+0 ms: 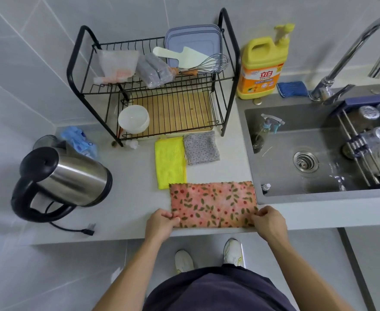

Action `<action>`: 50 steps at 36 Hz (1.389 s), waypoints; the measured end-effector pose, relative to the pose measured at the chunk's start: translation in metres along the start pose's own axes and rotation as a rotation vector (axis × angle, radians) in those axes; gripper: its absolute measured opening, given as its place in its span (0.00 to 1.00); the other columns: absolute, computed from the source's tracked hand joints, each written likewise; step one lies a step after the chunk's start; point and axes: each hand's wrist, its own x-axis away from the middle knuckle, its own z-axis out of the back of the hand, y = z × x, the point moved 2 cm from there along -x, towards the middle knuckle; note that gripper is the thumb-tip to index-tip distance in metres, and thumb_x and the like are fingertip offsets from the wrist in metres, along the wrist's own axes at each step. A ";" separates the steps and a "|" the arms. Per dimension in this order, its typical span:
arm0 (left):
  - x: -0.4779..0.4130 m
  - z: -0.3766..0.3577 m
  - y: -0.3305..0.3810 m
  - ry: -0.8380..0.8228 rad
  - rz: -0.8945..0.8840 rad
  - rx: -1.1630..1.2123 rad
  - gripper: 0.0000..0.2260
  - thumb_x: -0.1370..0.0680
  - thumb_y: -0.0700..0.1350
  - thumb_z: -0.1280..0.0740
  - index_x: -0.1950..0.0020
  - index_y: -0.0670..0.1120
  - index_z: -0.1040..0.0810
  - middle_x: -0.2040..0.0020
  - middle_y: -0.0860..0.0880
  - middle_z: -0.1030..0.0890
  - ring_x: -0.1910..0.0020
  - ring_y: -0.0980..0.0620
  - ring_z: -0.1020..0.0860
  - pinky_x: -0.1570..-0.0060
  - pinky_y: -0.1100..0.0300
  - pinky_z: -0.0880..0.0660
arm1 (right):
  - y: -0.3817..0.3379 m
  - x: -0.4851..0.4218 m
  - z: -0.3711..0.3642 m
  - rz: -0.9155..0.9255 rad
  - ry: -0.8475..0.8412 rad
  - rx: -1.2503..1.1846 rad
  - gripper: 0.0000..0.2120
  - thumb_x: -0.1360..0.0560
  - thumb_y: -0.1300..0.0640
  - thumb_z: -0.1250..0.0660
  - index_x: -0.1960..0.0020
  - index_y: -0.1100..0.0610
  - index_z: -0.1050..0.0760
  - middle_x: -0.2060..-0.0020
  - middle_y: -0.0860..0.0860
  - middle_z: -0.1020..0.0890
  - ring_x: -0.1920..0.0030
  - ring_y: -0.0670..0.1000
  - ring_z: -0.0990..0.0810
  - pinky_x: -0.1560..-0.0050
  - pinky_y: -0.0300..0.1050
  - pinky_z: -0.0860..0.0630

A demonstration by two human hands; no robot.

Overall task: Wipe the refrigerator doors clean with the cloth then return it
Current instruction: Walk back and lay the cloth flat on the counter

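Countertop [128, 209] edge: both hands' curled fingers [172, 218] pinch floral cloth [213, 204] corners.

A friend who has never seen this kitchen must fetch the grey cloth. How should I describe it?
Find the black dish rack left of the sink. Two folded cloths lie before it. The grey cloth is the one nearer the sink, dotted, unlike the plain yellow cloth beside it.

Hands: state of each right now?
Left hand: pinches the floral cloth at its near left corner.
Right hand: pinches it at the near right corner.
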 end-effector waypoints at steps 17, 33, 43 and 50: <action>0.024 -0.017 0.010 0.100 -0.309 -0.160 0.08 0.21 0.41 0.27 0.47 0.51 0.22 0.54 0.54 0.22 0.57 0.60 0.23 0.60 0.67 0.30 | 0.024 0.012 -0.006 -0.122 0.067 -0.396 0.08 0.27 0.68 0.29 0.56 0.58 0.25 0.55 0.59 0.16 0.55 0.60 0.16 0.51 0.57 0.17; 0.029 -0.033 0.030 -0.390 0.064 0.936 0.23 0.13 0.61 0.42 0.38 0.47 0.15 0.44 0.44 0.12 0.45 0.47 0.14 0.50 0.54 0.19 | -0.085 0.103 -0.064 0.955 -0.458 0.076 0.08 0.26 0.66 0.32 0.51 0.55 0.20 0.53 0.47 0.19 0.54 0.43 0.23 0.52 0.36 0.28; 0.029 -0.023 0.005 -0.135 -0.186 0.555 0.21 0.18 0.32 0.36 0.29 0.50 0.20 0.38 0.51 0.14 0.39 0.53 0.16 0.40 0.53 0.18 | -0.043 0.078 -0.076 0.724 -0.371 0.166 0.08 0.20 0.57 0.33 0.54 0.47 0.29 0.59 0.44 0.22 0.59 0.48 0.24 0.62 0.34 0.32; 0.035 -0.015 -0.003 0.178 -0.199 0.065 0.16 0.18 0.40 0.34 0.32 0.53 0.26 0.39 0.52 0.19 0.48 0.55 0.20 0.47 0.54 0.21 | -0.034 0.053 -0.076 0.533 -0.246 0.196 0.03 0.19 0.55 0.32 0.49 0.50 0.26 0.51 0.47 0.19 0.54 0.49 0.22 0.56 0.40 0.31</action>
